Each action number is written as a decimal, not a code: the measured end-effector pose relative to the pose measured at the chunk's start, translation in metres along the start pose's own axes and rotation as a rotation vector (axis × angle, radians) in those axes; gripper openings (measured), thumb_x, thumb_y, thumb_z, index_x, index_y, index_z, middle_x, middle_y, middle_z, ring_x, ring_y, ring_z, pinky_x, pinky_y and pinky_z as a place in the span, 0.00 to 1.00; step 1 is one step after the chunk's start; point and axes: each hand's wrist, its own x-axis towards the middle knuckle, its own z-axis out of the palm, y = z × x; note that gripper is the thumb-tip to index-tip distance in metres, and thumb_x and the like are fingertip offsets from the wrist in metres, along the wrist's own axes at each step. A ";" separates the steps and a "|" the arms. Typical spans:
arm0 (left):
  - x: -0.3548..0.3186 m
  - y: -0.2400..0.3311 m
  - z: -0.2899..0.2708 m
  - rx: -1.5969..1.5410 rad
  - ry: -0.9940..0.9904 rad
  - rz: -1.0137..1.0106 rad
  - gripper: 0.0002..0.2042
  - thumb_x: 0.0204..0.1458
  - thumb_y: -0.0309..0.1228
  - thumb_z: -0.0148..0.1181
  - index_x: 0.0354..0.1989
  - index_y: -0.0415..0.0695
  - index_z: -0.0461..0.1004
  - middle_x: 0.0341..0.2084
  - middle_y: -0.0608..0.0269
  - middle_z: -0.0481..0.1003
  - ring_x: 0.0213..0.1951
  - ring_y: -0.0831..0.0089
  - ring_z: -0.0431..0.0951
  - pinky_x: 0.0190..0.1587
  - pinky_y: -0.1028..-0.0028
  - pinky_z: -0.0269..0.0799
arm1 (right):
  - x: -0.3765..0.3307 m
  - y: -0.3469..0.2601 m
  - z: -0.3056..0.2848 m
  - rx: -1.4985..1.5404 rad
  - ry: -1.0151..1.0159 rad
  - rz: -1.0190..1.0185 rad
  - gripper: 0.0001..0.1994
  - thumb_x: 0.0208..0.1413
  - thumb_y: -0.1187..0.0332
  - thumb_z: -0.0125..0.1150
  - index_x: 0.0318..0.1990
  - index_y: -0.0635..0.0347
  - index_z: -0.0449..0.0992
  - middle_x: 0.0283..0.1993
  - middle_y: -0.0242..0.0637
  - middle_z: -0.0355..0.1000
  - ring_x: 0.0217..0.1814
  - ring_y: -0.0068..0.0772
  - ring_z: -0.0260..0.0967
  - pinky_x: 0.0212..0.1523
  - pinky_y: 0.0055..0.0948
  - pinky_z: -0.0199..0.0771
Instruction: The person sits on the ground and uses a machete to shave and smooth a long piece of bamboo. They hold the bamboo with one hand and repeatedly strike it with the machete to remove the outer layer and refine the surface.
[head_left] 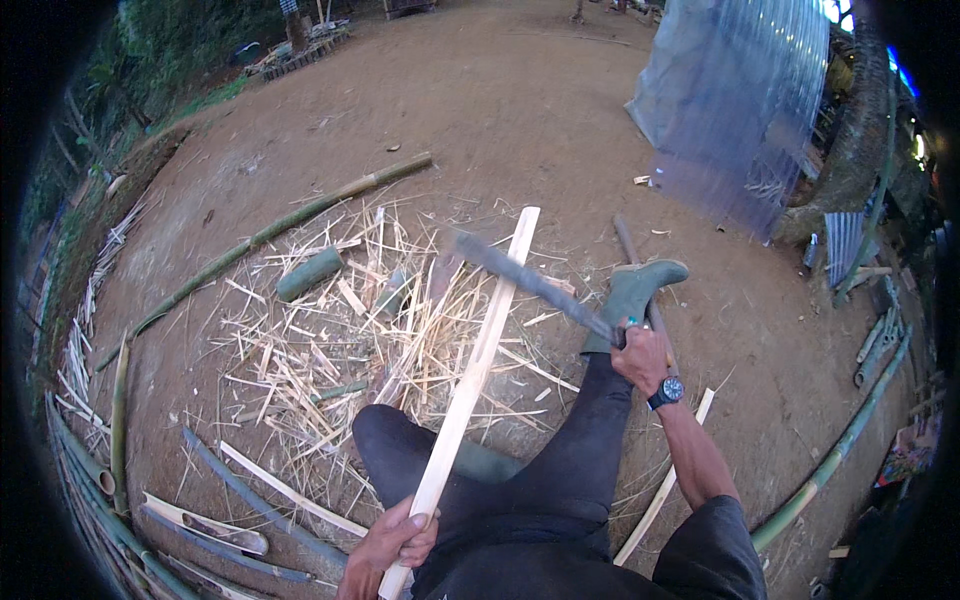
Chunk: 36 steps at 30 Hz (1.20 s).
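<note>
My left hand (pixel 400 540) is closed round the near end of a long, pale split bamboo strip (pixel 460 410). The strip slants up and away from my lap, over my bent leg. In my right hand (pixel 640 358), with a watch at the wrist, is the handle of a machete (pixel 535 283). Its dark blade points to the left and crosses the strip near its far end, slightly blurred; I cannot tell whether the two touch. Beneath the strip, bamboo shavings (pixel 300 370) are scattered over the dirt. A short green bamboo section (pixel 310 273) lies among them.
My green boot (pixel 640 290) rests beside a thin brown pole (pixel 656 325). A long bamboo pole (pixel 270 230) lies at far left, another (pixel 840 450) at right. Split bamboo (pixel 205 525) lies at lower left. A translucent corrugated sheet (pixel 740 110) stands at far right.
</note>
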 end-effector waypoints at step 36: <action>0.029 0.001 -0.009 -0.340 -0.226 0.076 0.12 0.62 0.36 0.47 0.46 0.41 0.62 0.18 0.70 0.55 0.12 0.86 0.52 0.11 0.83 0.48 | -0.005 -0.013 -0.017 -0.102 -0.033 -0.054 0.14 0.30 0.69 0.61 0.31 0.58 0.73 0.24 0.47 0.71 0.26 0.50 0.71 0.28 0.45 0.70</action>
